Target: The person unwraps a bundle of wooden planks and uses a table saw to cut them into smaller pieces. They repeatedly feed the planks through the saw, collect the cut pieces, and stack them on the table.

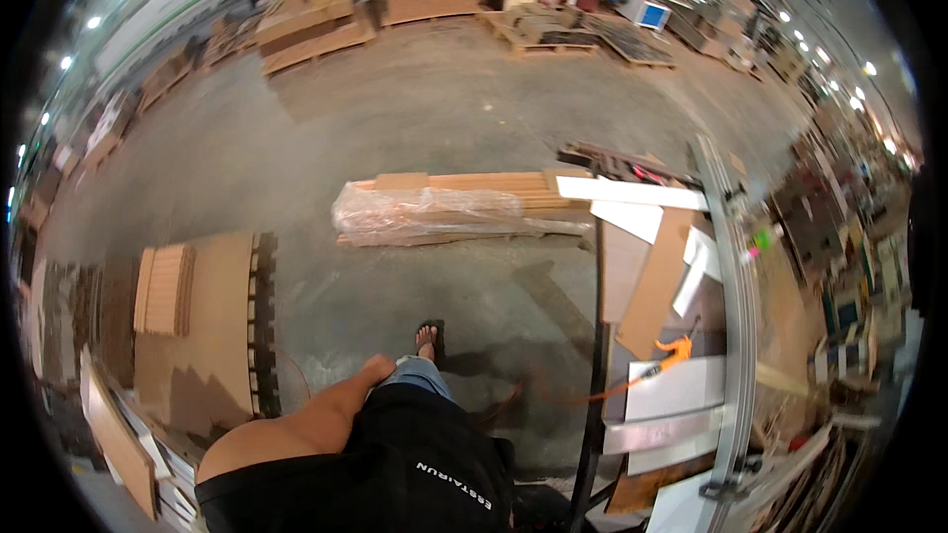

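Observation:
My left arm reaches down at the lower middle, and my left hand (377,368) rests beside the thigh of my blue jeans (425,375). Its fingers are too small and turned away to make out, and nothing shows in it for certain. My right hand is out of sight. To the right of me stands a workbench with white and brown panels (676,390) lying on it. An orange air blow gun (676,347) with an orange hose lies on these panels, apart from my left hand.
A metal rail (731,286) runs along the bench. Ahead on the floor lies a plastic-wrapped stack of long boards (434,212). At left, a pallet carries a brown sheet (219,286) and a bundle of wooden strips (165,288). Loaded pallets (316,25) line the far side.

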Action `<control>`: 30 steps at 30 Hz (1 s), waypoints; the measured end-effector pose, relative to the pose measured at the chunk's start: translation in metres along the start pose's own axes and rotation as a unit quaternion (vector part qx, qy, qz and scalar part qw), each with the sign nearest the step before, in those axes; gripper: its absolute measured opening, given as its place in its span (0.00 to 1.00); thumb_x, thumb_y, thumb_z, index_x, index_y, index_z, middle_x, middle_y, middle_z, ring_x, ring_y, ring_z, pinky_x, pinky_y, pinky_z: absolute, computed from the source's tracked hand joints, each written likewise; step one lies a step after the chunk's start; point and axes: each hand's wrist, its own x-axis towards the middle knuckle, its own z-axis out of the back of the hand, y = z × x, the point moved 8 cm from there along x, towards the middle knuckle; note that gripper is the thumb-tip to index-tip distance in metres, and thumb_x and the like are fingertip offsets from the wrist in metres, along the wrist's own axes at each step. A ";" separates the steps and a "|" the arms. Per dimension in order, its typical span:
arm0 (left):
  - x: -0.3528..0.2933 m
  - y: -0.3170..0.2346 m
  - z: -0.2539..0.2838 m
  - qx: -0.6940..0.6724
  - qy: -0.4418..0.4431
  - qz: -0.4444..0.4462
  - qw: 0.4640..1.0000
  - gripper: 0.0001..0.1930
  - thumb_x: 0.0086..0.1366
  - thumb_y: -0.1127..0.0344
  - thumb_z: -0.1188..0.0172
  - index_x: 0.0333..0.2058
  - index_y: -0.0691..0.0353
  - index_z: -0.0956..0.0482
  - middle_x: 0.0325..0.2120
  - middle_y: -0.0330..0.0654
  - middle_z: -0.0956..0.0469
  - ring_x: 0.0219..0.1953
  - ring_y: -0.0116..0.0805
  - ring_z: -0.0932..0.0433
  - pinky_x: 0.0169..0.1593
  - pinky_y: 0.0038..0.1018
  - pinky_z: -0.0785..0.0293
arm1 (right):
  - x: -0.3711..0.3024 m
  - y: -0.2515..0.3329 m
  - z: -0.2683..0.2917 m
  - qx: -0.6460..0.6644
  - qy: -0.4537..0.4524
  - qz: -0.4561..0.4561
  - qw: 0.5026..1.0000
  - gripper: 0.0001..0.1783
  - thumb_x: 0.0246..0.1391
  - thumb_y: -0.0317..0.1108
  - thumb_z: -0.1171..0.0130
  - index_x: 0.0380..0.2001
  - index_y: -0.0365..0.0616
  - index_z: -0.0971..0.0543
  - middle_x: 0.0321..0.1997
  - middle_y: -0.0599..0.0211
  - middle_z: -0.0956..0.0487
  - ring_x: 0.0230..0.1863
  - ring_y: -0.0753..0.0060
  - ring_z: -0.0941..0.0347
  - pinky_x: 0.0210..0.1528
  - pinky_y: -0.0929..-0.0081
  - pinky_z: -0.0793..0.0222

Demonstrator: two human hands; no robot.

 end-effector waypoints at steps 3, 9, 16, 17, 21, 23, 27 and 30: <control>0.008 -0.028 0.022 -0.094 -0.005 0.045 0.995 0.25 0.64 0.49 0.51 0.43 0.63 0.15 0.47 0.58 0.20 0.52 0.57 0.22 0.56 0.46 0.27 | 0.047 -0.009 -0.004 -0.074 0.069 -0.116 0.988 0.21 0.65 0.40 0.49 0.51 0.34 0.20 0.48 0.50 0.18 0.49 0.52 0.21 0.52 0.58 0.26; 0.102 0.063 0.052 -0.044 -0.069 -0.006 0.997 0.19 0.62 0.53 0.46 0.42 0.59 0.14 0.41 0.53 0.17 0.45 0.56 0.18 0.50 0.46 0.23 | 0.178 0.064 -0.090 -0.109 0.210 -0.108 0.966 0.21 0.65 0.41 0.48 0.51 0.35 0.20 0.47 0.50 0.18 0.49 0.53 0.21 0.52 0.60 0.26; 0.097 0.041 0.212 -0.245 -0.077 0.021 0.966 0.20 0.63 0.50 0.44 0.39 0.62 0.15 0.36 0.53 0.16 0.39 0.53 0.17 0.45 0.42 0.22 | 0.293 0.120 -0.147 -0.131 0.270 -0.142 0.943 0.22 0.64 0.42 0.46 0.52 0.36 0.20 0.46 0.51 0.18 0.48 0.54 0.21 0.51 0.61 0.26; 0.104 0.054 0.224 -0.263 -0.088 0.018 0.961 0.21 0.64 0.50 0.44 0.39 0.62 0.15 0.36 0.52 0.16 0.39 0.52 0.17 0.44 0.41 0.22 | 0.307 0.128 -0.157 -0.128 0.279 -0.146 0.940 0.22 0.64 0.43 0.46 0.52 0.36 0.20 0.46 0.51 0.18 0.48 0.54 0.21 0.51 0.61 0.26; 0.135 0.080 0.258 -0.362 -0.132 0.038 0.922 0.21 0.65 0.48 0.45 0.41 0.58 0.14 0.38 0.55 0.17 0.42 0.58 0.19 0.47 0.45 0.23 | 0.350 0.148 -0.180 -0.132 0.302 -0.163 0.930 0.23 0.64 0.43 0.45 0.52 0.36 0.21 0.46 0.51 0.17 0.47 0.54 0.21 0.51 0.62 0.26; 0.150 0.084 0.264 -0.389 -0.111 0.052 0.913 0.21 0.65 0.48 0.45 0.41 0.58 0.14 0.38 0.56 0.17 0.42 0.58 0.18 0.47 0.44 0.23 | 0.367 0.152 -0.187 -0.134 0.311 -0.173 0.925 0.23 0.64 0.44 0.45 0.52 0.36 0.21 0.45 0.51 0.17 0.47 0.54 0.21 0.51 0.63 0.26; 0.170 0.087 0.251 -0.326 -0.010 0.039 0.945 0.23 0.66 0.45 0.45 0.44 0.58 0.15 0.42 0.53 0.17 0.46 0.55 0.19 0.50 0.41 0.24 | 0.397 0.161 -0.223 -0.149 0.338 -0.190 0.910 0.23 0.63 0.44 0.44 0.52 0.36 0.21 0.45 0.51 0.17 0.47 0.55 0.21 0.51 0.64 0.26; 0.195 0.122 0.222 -0.341 -0.006 -0.100 0.935 0.25 0.66 0.44 0.46 0.48 0.58 0.17 0.47 0.49 0.18 0.50 0.52 0.21 0.52 0.38 0.25 | 0.429 0.175 -0.273 -0.149 0.376 -0.176 0.897 0.24 0.63 0.45 0.43 0.53 0.37 0.21 0.44 0.51 0.17 0.46 0.55 0.21 0.51 0.64 0.26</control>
